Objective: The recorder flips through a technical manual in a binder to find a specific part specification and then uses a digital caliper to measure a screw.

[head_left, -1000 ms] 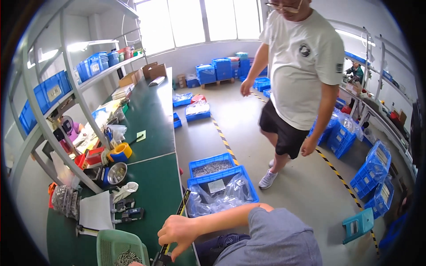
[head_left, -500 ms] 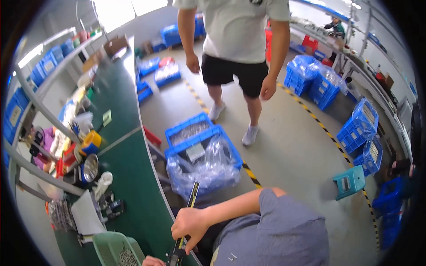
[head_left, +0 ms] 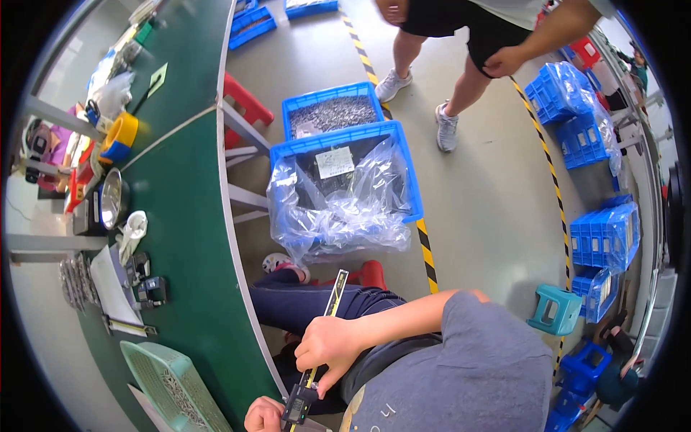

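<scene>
My right hand (head_left: pixel 327 349) grips the beam of a digital caliper (head_left: pixel 335 289), whose yellow-and-black scale sticks up above my lap. The caliper's grey display head (head_left: pixel 296 405) sits just below that hand. At the bottom edge, my left hand (head_left: pixel 263 415) is curled against the display head. It is partly cut off, so what it holds is hidden. Both hands hover beside the rim of the green worktable (head_left: pixel 194 237).
A pale green basket (head_left: pixel 169 385) of small parts stands on the table near my left hand, beyond it paper, small tools and a metal bowl (head_left: pixel 111 209). Blue crates (head_left: pixel 345 165) with bagged parts sit on the floor. A person's legs (head_left: pixel 446 79) stand at the top.
The view has tipped down and closer, so the standing person now shows only from the waist down. My hands stay on the caliper, which sits a little more upright.
</scene>
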The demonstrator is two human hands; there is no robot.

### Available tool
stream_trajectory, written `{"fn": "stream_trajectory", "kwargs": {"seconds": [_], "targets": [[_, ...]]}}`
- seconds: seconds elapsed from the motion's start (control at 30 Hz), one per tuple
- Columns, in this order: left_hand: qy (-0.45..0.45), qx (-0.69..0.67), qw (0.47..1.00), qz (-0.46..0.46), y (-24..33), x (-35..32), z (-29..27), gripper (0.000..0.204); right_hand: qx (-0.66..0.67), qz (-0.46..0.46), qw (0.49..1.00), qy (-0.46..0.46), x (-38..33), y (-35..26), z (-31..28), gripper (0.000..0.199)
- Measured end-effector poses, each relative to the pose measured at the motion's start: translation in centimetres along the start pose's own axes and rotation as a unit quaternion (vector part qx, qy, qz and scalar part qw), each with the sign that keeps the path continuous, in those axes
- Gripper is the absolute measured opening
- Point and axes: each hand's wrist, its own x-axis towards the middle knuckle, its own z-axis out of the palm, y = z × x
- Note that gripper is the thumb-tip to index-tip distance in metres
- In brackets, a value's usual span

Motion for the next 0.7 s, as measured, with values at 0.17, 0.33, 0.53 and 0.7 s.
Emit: {"fn": "stream_trajectory", "kwargs": {"seconds": [0.17, 0.33, 0.53, 0.7], "targets": [[0.012, -0.079, 0.996, -0.032, -1.4, -0.6, 0.5, 0.025, 0.038, 0.034, 0.997, -0.058, -0.5, 0.3, -0.3, 0.042], [0.029, -0.185, 0.973, -0.132, -1.9, -1.1, 0.9, 0.028, 0.068, 0.013, 0.995, -0.071, -1.0, 0.4, 0.1, 0.035], [-0.009, -0.331, 0.938, -0.098, -2.8, -0.6, -0.8, 0.031, 0.035, 0.013, 0.998, -0.050, 1.4, -0.3, 0.3, 0.036], [-0.004, -0.263, 0.965, -0.002, -1.1, -1.1, -4.0, 0.034, -0.017, -0.022, 0.999, -0.037, 5.1, -1.7, 0.7, 0.041]]}}
